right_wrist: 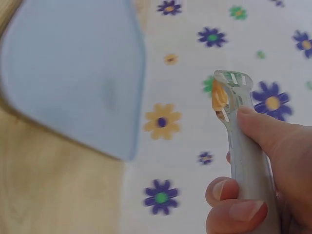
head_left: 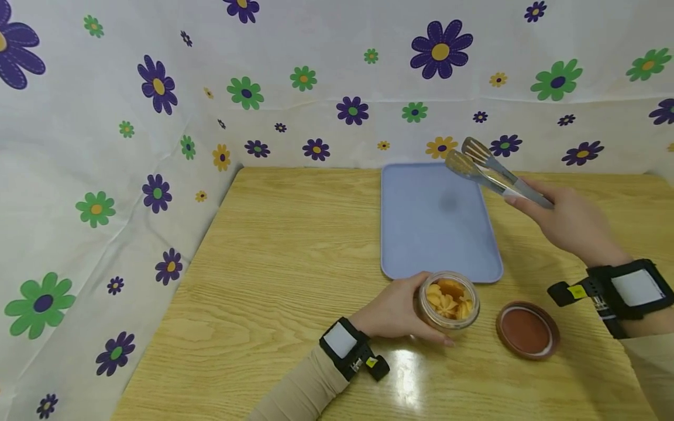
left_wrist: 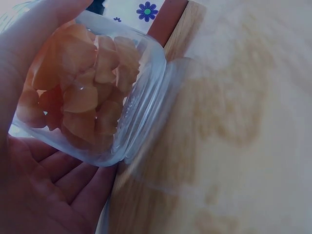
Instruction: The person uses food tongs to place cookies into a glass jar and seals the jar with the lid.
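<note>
A glass jar (head_left: 449, 301) stands without its lid on the table. Ridged yellow-orange pieces (head_left: 447, 299) fill much of it, and they show through its side in the left wrist view. My left hand (head_left: 402, 310) holds the jar around its left side. Grey-handled tongs (head_left: 500, 175) with slotted heads are in my right hand (head_left: 571, 219), raised near the tray's far right corner. In the right wrist view an orange piece (right_wrist: 219, 96) shows at the tong heads. The light blue tray (head_left: 434, 228) lies flat beyond the jar; a soft shadow falls on it.
To the right of the jar a reddish-brown lid (head_left: 526, 330) lies with its inner side up. The wooden table (head_left: 279, 263) meets a flower-print cloth (head_left: 326, 52) at the back and along the left.
</note>
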`<move>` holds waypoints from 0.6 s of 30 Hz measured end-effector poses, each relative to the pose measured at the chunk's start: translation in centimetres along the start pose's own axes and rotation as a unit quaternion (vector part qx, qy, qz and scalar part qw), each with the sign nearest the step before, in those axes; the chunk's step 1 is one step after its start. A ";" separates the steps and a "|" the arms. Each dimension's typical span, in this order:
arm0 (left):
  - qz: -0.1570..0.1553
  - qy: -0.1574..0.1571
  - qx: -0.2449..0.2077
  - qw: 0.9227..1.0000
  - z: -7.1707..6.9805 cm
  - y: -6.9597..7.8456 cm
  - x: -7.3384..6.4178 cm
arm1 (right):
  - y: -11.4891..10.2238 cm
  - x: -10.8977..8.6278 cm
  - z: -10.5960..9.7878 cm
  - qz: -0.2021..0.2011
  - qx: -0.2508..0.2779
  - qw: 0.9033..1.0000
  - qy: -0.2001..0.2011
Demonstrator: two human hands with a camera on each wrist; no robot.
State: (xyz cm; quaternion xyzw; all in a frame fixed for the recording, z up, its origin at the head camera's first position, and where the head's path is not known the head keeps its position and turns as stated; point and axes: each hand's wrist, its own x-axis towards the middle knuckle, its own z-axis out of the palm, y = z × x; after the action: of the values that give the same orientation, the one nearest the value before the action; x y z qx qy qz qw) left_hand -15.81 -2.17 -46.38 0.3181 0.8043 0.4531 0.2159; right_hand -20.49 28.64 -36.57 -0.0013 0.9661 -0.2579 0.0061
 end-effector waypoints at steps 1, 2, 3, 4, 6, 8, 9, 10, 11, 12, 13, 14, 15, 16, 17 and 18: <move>-0.001 0.000 0.000 1.000 0.0 0.0 0.0 | -0.4 -0.5 -0.5 -0.004 0.002 1.000 0.009; -0.001 0.000 0.000 1.000 0.0 0.0 0.0 | -0.8 -1.0 -0.9 -0.006 0.004 1.000 0.017; -0.001 -0.002 0.000 1.000 0.0 0.0 0.0 | -1.2 -1.6 -1.3 -0.010 0.005 1.000 0.026; -0.002 -0.003 -0.003 1.000 0.0 0.0 0.0 | -1.6 -2.2 -1.6 -0.014 0.006 0.999 0.035; -0.002 -0.006 -0.007 1.000 0.0 -0.1 0.0 | -2.1 -3.3 -2.1 -0.021 0.009 0.998 0.051; -0.002 -0.006 -0.008 1.000 0.1 -0.1 0.0 | -2.6 -4.5 -2.6 -0.027 0.008 0.998 0.064; -0.003 -0.005 -0.007 1.000 0.1 -0.1 0.0 | -2.8 -5.1 -2.7 -0.030 0.010 0.997 0.067; -0.004 -0.004 -0.008 1.000 0.0 -0.1 0.0 | -3.0 -5.6 -2.9 -0.031 0.012 0.997 0.068; -0.004 -0.003 -0.007 1.000 0.0 0.0 0.0 | -3.1 -6.2 -3.1 -0.032 0.015 0.997 0.070; -0.004 -0.003 -0.006 1.000 0.0 0.0 -0.1 | -3.2 -6.7 -3.2 -0.034 0.016 0.997 0.073; -0.004 -0.003 -0.005 1.000 0.0 0.0 -0.1 | -3.3 -7.3 -3.3 -0.040 0.019 0.996 0.079; -0.003 -0.003 -0.003 1.000 0.0 0.0 -0.1 | -3.3 -7.9 -3.4 -0.045 0.021 0.995 0.087; -0.003 -0.004 -0.001 1.000 0.0 0.0 -0.1 | -3.3 -8.5 -3.4 -0.051 0.022 0.994 0.099; -0.002 -0.004 0.000 1.000 0.0 0.1 -0.1 | -3.2 -9.1 -3.4 -0.059 0.025 0.991 0.115; -0.001 -0.005 0.003 1.000 0.0 0.1 0.0 | -3.1 -9.7 -3.3 -0.071 0.028 0.988 0.133; -0.001 -0.005 0.004 1.000 -0.1 0.1 0.0 | -3.1 -10.3 -3.2 -0.081 0.037 0.985 0.148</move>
State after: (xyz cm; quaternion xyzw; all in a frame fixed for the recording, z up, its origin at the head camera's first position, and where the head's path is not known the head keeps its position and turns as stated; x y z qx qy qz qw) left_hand -15.83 -2.17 -46.27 0.3204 0.8056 0.4478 0.2186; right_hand -10.25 27.65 -32.12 -0.0413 0.9431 -0.2900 -0.1575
